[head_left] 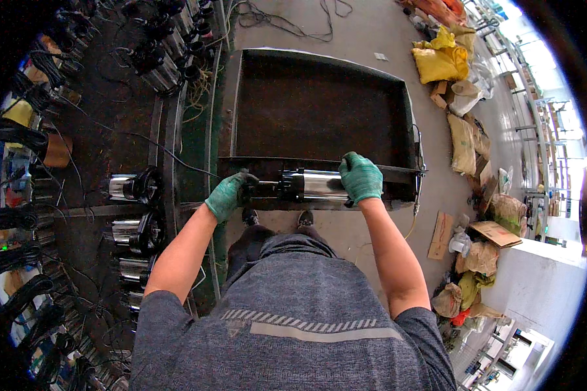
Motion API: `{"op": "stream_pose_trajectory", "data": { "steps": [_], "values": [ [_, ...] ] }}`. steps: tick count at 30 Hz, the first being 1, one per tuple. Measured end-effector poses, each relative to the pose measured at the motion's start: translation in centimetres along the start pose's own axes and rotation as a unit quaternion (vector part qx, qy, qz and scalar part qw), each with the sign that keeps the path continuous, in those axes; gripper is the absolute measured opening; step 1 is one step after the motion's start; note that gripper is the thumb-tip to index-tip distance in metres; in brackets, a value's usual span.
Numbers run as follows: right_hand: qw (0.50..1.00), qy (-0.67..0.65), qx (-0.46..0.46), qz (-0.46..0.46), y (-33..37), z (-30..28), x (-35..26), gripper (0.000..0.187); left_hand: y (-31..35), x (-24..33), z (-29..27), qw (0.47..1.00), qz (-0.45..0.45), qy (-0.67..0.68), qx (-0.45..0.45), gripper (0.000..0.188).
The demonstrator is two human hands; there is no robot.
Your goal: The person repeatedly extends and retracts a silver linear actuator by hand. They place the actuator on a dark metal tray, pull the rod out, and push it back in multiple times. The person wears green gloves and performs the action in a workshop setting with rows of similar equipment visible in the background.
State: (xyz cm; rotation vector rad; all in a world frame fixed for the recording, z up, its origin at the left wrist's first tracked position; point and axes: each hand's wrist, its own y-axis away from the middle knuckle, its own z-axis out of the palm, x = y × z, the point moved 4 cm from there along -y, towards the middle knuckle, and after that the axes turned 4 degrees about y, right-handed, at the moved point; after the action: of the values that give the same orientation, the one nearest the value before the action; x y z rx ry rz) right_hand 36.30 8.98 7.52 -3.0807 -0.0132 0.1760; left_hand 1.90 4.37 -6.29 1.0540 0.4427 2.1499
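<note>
A polished steel motor or pump cylinder (316,184) with black end parts lies sideways across the near strip of a dark metal tank (408,98). Wrapped over the cylinder's right end is my right hand (361,178), in a green glove. My left hand (225,195), also green-gloved, closes on a dark part at the left end of a thin shaft (265,184) that sticks out of the cylinder. The glove and shadow mostly hide that dark part. Both forearms reach forward from my body, and my shoes show below the tank's near edge.
Several similar steel motors (132,233) with black ends lie on the dark bench at left, among loose black cables (156,144). Yellow sacks (441,64), cardboard (440,234) and a white box-like block (535,280) stand along the right. More cable (300,29) lies on the floor beyond the tank.
</note>
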Motion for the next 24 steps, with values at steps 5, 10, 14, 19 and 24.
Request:
{"op": "stream_pose_trajectory", "data": {
  "steps": [5,10,14,19,24],
  "values": [
    [1.0,-0.011,0.012,-0.004,0.0,0.2,0.5,0.018,0.8,2.0,0.7,0.989,0.042,-0.139,-0.013,0.057],
    [1.0,-0.004,-0.018,0.001,0.0,-0.6,-0.1,0.017,0.6,4.4,1.4,0.923,-0.011,-0.381,-0.056,0.053],
    [0.999,0.006,-0.031,-0.002,-0.3,0.0,0.3,0.019,0.3,4.6,1.4,0.825,0.052,-0.562,-0.01,0.031],
    [0.999,0.0,-0.039,0.002,0.0,0.5,0.9,0.022,1.3,4.5,2.9,0.596,0.154,-0.784,0.083,0.035],
    [1.0,-0.013,-0.005,-0.004,0.1,0.2,0.8,0.022,-0.2,3.2,0.4,0.913,-0.092,-0.395,0.051,0.046]
  ]
}}
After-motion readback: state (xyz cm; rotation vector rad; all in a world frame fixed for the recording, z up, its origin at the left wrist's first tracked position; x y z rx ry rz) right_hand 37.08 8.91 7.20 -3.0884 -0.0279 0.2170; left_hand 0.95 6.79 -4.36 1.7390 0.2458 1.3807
